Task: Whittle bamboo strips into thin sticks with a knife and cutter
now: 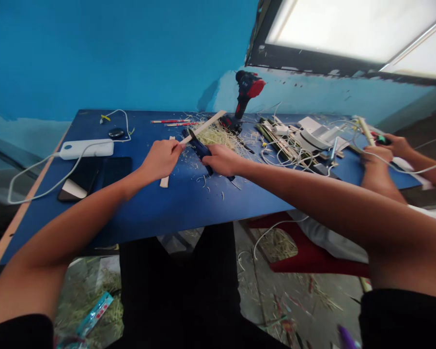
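Note:
My left hand (163, 157) is closed on the lower end of a pale wooden strip (209, 123), which slants up to the right over the blue table (145, 213). Closed around a dark blue tool (200, 149), my right hand (221, 160) holds it across the strip. What kind of tool it is cannot be made out. Behind the hands lies a heap of thin shavings (221, 137). Another pale strip (164, 181) rests on the table partly behind my left hand.
A red and black drill (245, 92) stands behind the shavings. At left lie a white power bank (87, 149), a cable and phones (80, 179). Wood strips and a white device (312, 135) lie at right, near another person's hands (380, 152).

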A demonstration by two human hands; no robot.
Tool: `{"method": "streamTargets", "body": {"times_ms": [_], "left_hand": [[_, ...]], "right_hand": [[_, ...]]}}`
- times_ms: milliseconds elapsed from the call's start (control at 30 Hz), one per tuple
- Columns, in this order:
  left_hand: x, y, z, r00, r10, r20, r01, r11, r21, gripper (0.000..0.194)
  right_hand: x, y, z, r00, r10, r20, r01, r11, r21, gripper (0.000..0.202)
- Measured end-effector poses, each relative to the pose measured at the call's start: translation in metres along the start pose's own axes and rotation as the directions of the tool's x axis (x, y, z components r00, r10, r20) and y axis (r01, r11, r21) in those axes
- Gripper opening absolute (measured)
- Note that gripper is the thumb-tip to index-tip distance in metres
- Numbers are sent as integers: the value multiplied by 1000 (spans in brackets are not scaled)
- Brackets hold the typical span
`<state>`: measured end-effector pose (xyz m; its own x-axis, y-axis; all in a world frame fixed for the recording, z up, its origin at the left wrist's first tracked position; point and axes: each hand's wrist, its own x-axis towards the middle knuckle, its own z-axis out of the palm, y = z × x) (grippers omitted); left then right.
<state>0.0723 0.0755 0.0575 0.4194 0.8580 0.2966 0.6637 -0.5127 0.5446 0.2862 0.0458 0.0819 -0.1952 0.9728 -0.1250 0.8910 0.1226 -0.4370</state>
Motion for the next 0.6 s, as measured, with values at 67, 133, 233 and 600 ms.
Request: {"method": "streamTargets", "body": {"times_ms": [67, 133, 233, 600], "left_hand": [[0, 0, -1, 1000, 4, 6, -4, 998, -55, 46], [0, -1, -1, 1000, -6, 10, 7, 995, -97, 48], [0, -4, 0, 1000, -23, 15, 25, 991, -129, 46], [2, -6, 8, 989, -145, 25, 146, 957, -250, 46]], "right_hand": [[-3, -2, -2, 1000, 16, 6, -16, 1000, 12, 14], [-4, -4, -3, 999, 37, 20, -37, 999, 24, 15], [-6, -5, -5, 998, 50, 47, -53, 997, 50, 15], [-1, 0, 2, 1000, -15, 17, 13, 998, 67, 12]]}}
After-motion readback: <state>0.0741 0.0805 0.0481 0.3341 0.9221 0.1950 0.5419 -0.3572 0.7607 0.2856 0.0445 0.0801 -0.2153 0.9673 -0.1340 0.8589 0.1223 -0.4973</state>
